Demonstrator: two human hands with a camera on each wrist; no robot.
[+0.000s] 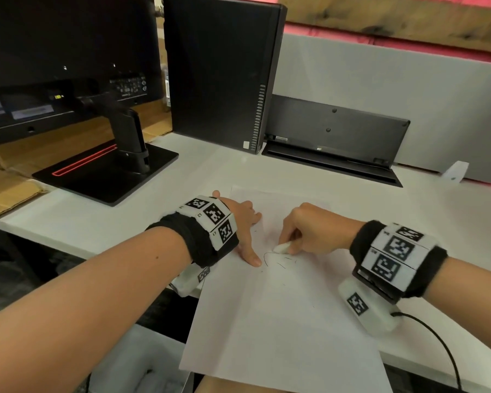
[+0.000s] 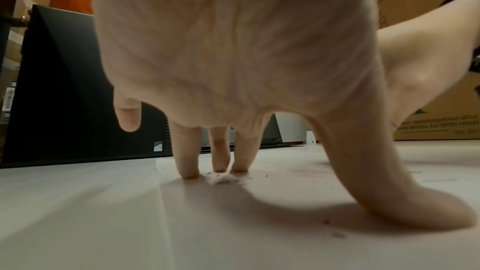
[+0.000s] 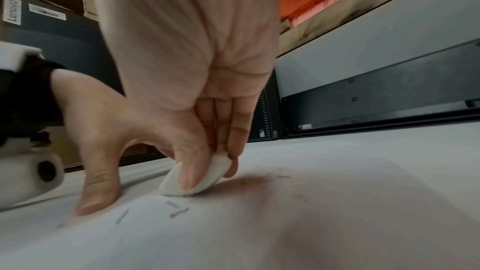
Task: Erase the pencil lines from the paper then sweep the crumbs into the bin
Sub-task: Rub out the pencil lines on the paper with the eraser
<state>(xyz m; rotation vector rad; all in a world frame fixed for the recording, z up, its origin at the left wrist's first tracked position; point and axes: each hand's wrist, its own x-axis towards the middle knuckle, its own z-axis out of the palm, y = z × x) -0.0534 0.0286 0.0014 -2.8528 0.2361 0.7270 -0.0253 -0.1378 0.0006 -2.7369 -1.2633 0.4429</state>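
A white sheet of paper (image 1: 281,321) lies on the white desk, its near end hanging over the front edge. Short pencil lines (image 1: 270,258) remain near its middle. My left hand (image 1: 250,236) presses flat on the sheet's left part, fingers spread and straight, thumb beside the lines. In the left wrist view its fingertips (image 2: 191,174) rest on the paper among grey eraser crumbs (image 2: 223,180). My right hand (image 1: 288,245) pinches a white oval eraser (image 1: 282,247) between thumb and fingers. The eraser (image 3: 197,178) touches the paper just above pencil strokes (image 3: 179,210).
A black monitor stand (image 1: 105,171) sits at the back left, and a black computer tower (image 1: 219,75) stands behind the paper. A keyboard (image 1: 335,131) leans on the grey partition. Below the desk's front edge a white container (image 1: 142,361) shows. A black cable (image 1: 442,344) trails from my right wrist.
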